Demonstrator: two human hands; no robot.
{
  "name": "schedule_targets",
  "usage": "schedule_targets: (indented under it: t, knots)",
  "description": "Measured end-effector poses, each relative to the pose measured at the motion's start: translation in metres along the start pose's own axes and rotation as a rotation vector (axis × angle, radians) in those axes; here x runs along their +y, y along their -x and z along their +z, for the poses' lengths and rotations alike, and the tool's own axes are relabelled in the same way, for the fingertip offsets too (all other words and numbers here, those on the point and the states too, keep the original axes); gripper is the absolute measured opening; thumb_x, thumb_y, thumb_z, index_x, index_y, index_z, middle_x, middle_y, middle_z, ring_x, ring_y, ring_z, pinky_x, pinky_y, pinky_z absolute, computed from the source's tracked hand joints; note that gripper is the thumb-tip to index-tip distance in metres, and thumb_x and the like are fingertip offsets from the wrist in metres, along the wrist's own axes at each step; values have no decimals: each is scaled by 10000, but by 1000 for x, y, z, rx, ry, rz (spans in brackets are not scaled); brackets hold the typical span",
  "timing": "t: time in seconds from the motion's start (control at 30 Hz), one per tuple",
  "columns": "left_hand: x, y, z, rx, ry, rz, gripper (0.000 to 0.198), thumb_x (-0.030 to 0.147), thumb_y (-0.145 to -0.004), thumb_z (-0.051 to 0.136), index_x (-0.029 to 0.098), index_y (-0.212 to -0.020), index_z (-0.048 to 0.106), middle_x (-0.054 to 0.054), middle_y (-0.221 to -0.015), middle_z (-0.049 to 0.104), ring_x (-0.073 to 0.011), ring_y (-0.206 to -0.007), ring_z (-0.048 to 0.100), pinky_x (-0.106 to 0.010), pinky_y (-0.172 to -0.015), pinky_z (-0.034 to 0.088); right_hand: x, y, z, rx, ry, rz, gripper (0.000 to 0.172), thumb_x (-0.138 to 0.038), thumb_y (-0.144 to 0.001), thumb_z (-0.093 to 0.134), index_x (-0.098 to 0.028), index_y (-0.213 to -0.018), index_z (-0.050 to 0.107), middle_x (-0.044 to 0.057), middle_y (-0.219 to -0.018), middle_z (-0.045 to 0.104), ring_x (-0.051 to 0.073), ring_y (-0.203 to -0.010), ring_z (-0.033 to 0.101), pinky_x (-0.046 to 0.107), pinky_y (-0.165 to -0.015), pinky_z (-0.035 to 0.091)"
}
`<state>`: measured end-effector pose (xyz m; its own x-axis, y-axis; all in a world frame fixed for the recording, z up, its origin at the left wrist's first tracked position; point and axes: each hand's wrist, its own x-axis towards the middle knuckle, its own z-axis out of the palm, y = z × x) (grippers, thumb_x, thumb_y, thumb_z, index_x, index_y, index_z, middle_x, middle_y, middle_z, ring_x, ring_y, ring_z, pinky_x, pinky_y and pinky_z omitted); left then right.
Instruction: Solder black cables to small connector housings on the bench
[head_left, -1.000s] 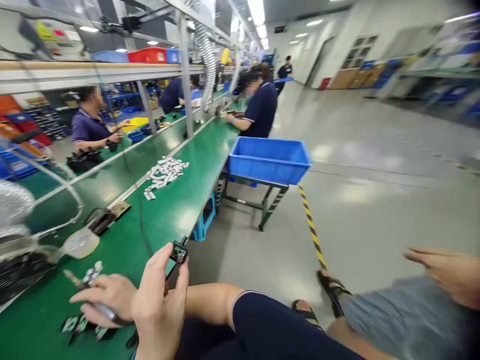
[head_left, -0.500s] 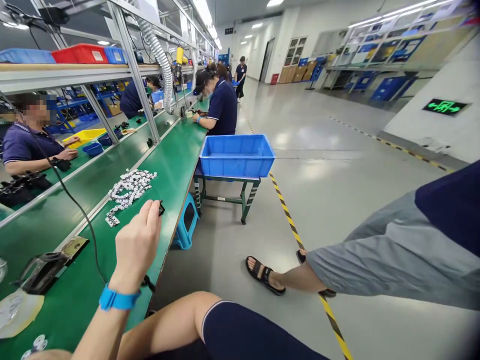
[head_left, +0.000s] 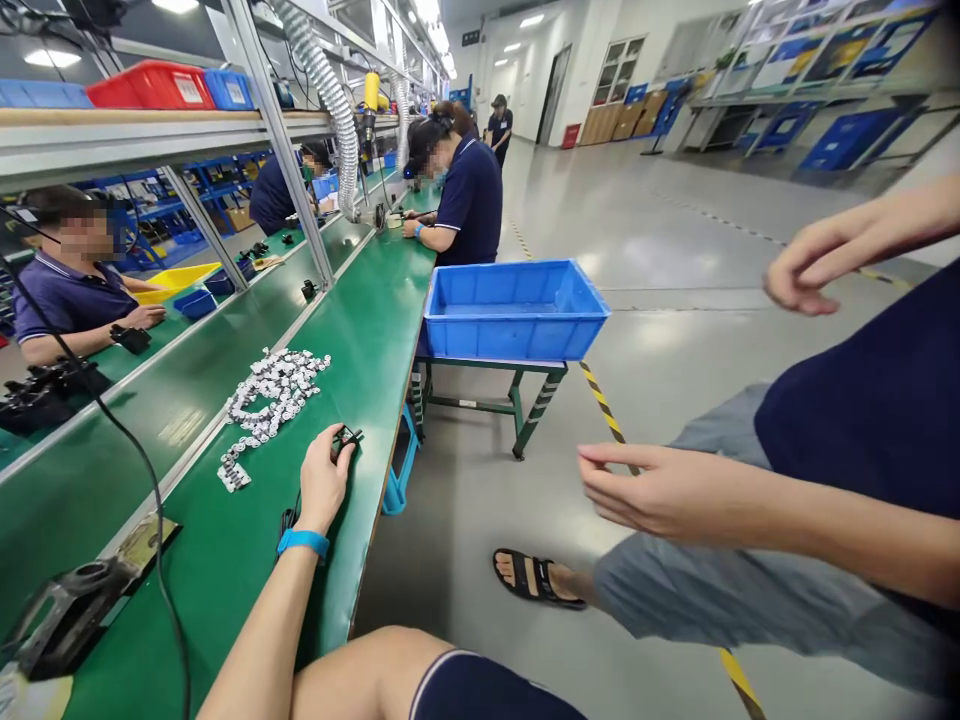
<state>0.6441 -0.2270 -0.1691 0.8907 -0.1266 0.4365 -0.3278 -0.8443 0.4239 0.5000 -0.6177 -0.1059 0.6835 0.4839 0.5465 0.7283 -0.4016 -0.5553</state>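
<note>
A small black part [head_left: 346,438] was pinched between the fingertips of the right hand [head_left: 324,478], resting on the green belt [head_left: 360,330] near its front edge, just right of a heap of small white pieces [head_left: 270,392]. The left hand was out of view. A co-worker's two open hands [head_left: 660,490] were held apart beside the blue bin [head_left: 517,310].

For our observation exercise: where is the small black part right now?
In the head view, the small black part sits on the green belt near its right edge, at the right hand fingertips, right of the white pieces.
</note>
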Motion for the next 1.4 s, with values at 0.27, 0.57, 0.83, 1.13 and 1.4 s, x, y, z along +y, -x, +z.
schedule_targets:
  t: [0.27, 0.57, 0.83, 1.13, 1.4]
  knots:
    - [1, 4, 7, -29, 104, 64, 173, 296, -966, 539, 218, -1098, 618, -70, -1084, 690, -191, -852, 634, -304, -778, 493, 8, -88, 36, -744, 1099, -692, 451, -17, -875, 322, -255, -1004, 684, 59, -852, 645, 203, -939, 683, 464, -818, 600]
    - [-3, 5, 11, -22, 98, 110, 156, 319, -989, 534, 227, -1078, 622, -61, -1155, 695, -194, -941, 657, -287, -816, 492, 29, -142, 80, -501, 2891, -2435, 393, 118, -786, 385, -179, -810, 641, 40, -814, 560, 180, -821, 641, 299, -681, 531]
    - [-4, 5, 11, -28, 70, 82, 163, 336, -987, 534, 224, -1061, 626, -53, -1055, 702, -184, -861, 646, -275, -767, 474, 76, -169, 116, 828, 3575, -2471, 328, 92, -820, 488, -181, -674, 596, -15, -737, 497, 156, -813, 628, 300, -785, 512]
    - [-1, 5, 10, -31, 52, 106, 175, 338, -995, 517, 219, -1077, 617, -62, -1086, 691, -182, -846, 640, -278, -760, 471, 84, -175, 131, 1102, 3784, -2291, 275, -37, -872, 515, -204, -666, 589, -10, -761, 450, 161, -838, 588, 325, -893, 502]
    - [-1, 5, 9, -33, 35, 108, 218, 351, -1008, 485, 215, -1121, 612, -70, -1060, 690, -185, -834, 637, -282, -741, 467, 84, -164, 146, 1250, 3917, -2209, 240, -207, -923, 555, -231, -686, 528, -10, -763, 402, 186, -800, 542, 344, -850, 507]
